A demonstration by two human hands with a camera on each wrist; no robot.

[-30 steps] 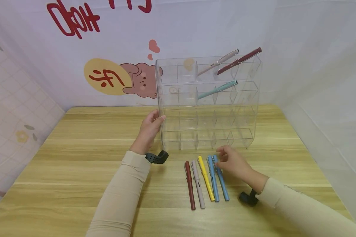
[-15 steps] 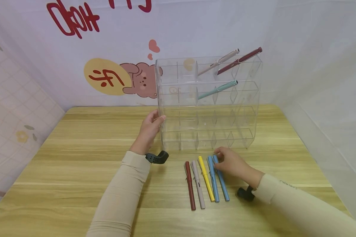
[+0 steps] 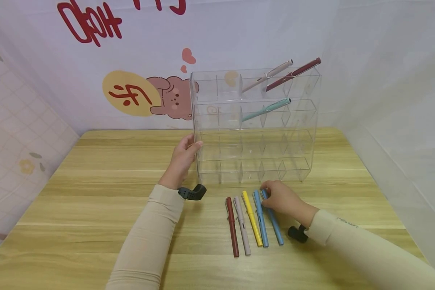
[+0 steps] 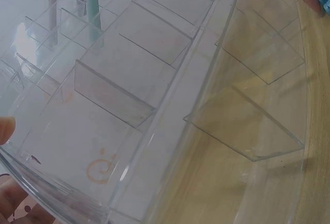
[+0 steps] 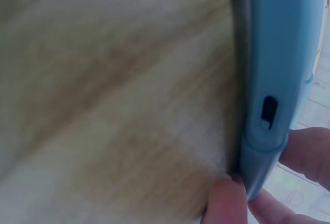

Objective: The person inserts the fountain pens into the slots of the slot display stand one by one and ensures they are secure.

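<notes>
My left hand point(image 3: 181, 159) grips the left side wall of a clear acrylic pen rack point(image 3: 230, 158), its thumb in front and fingers behind. In the left wrist view the thumb point(image 4: 6, 129) shows at the rack's edge. My right hand point(image 3: 284, 200) pinches the rightmost blue pen point(image 3: 274, 225) near its upper end, and the pen lies close over the table. The right wrist view shows this blue pen point(image 5: 276, 53) between thumb and fingertips. Left of it lie another blue pen point(image 3: 261, 221), a yellow pen point(image 3: 253, 219), a grey-lilac pen point(image 3: 242, 225) and a dark red pen point(image 3: 233, 227).
In the rack's top row lean a pale pink pen point(image 3: 275, 71) and a dark red pen point(image 3: 297, 72). A teal pen point(image 3: 272, 107) leans in the second row. The rack stands on the wooden table point(image 3: 123, 169), before a printed white cloth point(image 3: 261, 32).
My right hand has moved slightly left and closed on the rightmost blue pen, whose lower end has shifted a little to the right. My left hand and the rack stay nearly still.
</notes>
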